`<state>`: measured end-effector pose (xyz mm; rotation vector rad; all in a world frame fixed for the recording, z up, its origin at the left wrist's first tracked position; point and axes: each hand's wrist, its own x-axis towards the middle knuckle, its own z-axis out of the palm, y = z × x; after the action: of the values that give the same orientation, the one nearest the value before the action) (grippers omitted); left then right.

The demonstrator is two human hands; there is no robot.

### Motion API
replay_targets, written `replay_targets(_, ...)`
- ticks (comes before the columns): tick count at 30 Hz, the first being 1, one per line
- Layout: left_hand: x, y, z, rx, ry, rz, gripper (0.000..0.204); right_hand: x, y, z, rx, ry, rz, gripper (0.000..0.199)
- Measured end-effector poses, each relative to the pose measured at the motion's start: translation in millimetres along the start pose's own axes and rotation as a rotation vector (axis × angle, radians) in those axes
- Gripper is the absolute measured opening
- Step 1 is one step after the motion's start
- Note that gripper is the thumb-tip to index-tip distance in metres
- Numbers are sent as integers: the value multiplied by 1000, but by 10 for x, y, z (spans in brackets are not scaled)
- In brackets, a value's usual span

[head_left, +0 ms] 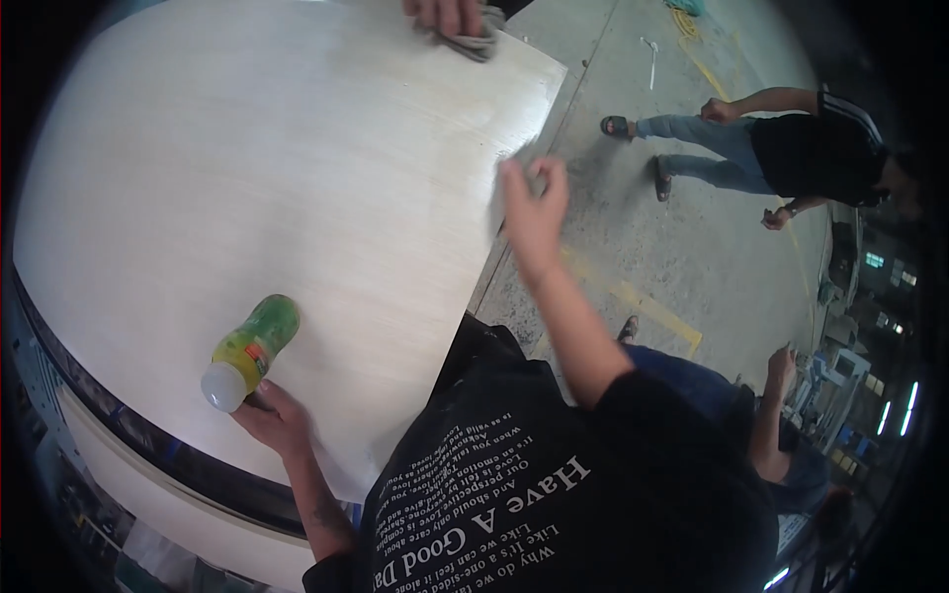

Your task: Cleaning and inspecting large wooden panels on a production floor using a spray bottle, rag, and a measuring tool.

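Note:
A green bottle (269,326) with a yellow label and a whitish end is tilted over the broad pale panel (326,168). My left hand (274,417) is closed at its whitish end, the fingers partly hidden behind the bottle. My right hand (536,212) is over the panel's right edge, smeared by motion. Its thumb and fingers are curled around something greyish that I cannot make out. At the far edge of the panel, another person's hand (447,14) presses a grey cloth (476,42) on the surface.
A person (791,148) in a black top stands on the concrete floor (633,217) to the right. Another person's arm (773,415) shows beside me at the lower right. Yellow lines (657,314) mark the floor. Another pale board (178,494) lies at lower left.

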<state>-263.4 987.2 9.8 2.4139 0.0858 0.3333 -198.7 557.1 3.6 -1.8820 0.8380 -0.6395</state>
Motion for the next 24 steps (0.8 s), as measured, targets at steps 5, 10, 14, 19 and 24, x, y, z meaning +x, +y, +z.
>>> replay_targets(5, -27, -183, -61, -25, 6, -6, 69, -754, -180, -27, 116, -77, 136, 45)
replay_targets(10, 83, 35, -18, 28, -56, -65, 62, 698, 27, 131, 9, 32, 128, 59)
replay_targets(14, 37, 15, 91, 84, -48, -133, 72, 1178, 80, 106, 132, -7, 156, 69)
replay_targets(19, 44, -67, 101, 129, -80, -229, 75, -489, -46, -33, 220, -200, 389, 78)
replay_targets(24, 51, -128, -52, 132, -88, -237, 63, 1032, 14, -165, -14, -207, -117, 66)
